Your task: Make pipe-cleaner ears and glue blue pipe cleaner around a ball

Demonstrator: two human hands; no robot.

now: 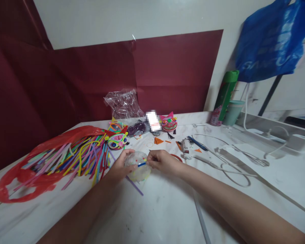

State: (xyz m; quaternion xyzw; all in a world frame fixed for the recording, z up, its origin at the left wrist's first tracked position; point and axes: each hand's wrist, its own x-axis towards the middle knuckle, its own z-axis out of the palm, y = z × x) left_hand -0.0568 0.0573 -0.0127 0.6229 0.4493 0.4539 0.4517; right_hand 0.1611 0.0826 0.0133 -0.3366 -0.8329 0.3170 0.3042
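My left hand (120,163) is wrapped round the side of a clear, rounded plastic shell (137,174) just above the table. Small red and yellow spots show on the shell. A short blue fuzzy strip (141,164), which looks like pipe cleaner, lies across its front. At the shell's right side, my right hand (159,160) is closed in a pinch at the end of this blue strip. A purple pipe cleaner (136,186) lies on the table below the left hand.
Left, a red plastic bag (48,139) holds many coloured pipe cleaners (73,156). Decorated animal heads (117,140) and a pink-eared one (169,122) stand behind. A glue gun (186,145), blue-handled tool (197,143), cables (240,154) and orange scraps (158,140) lie right.
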